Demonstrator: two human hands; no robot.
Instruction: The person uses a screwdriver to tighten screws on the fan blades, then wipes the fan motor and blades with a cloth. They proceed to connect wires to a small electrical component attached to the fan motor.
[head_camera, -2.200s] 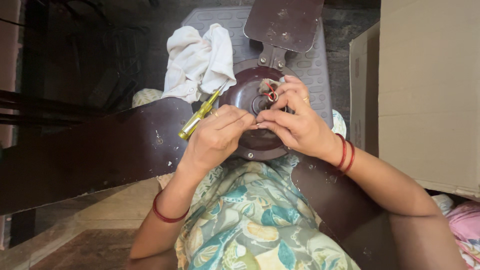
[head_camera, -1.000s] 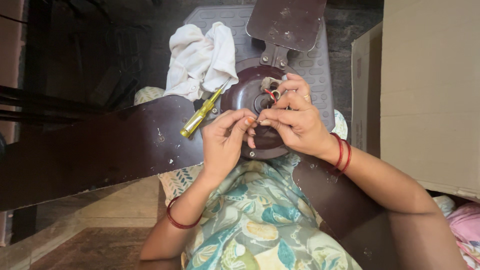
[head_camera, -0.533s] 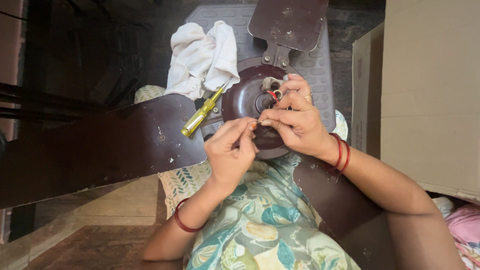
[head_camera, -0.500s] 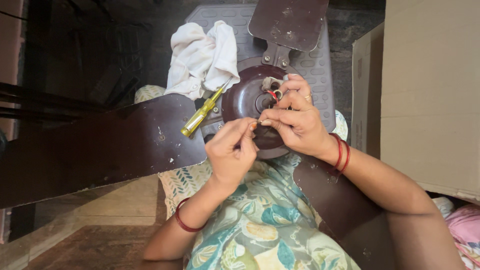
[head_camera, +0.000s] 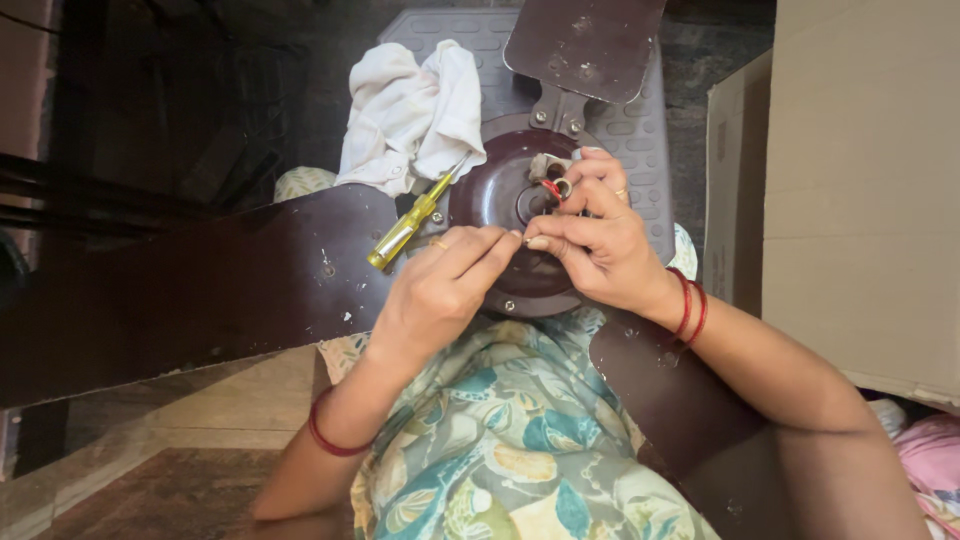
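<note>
- Two hands are met over the round brown fan motor (head_camera: 505, 205), which is rested on the lap with its blades spread outward
- Left hand (head_camera: 440, 290): fingers pinched narrow toward the right fingertips; what is pinched, if anything, is too small to tell
- Right hand (head_camera: 595, 245): fingers curled tight at the motor's hub, beside a small red part and a ring-like piece; a firm hold cannot be confirmed
- Yellow screwdriver (head_camera: 405, 228) is laid on the left blade (head_camera: 190, 300), tip toward the motor, touched by neither hand
- White cloth (head_camera: 410, 115) is bunched on a grey plastic stool (head_camera: 640, 150) behind the motor
- Cardboard box (head_camera: 860, 180) is stood at the right
- Motor is judged heavy, stiff and smooth; best gripped at its rim, not by the blades, which look liable to flex
- Small hub parts are judged light and easily dropped
</note>
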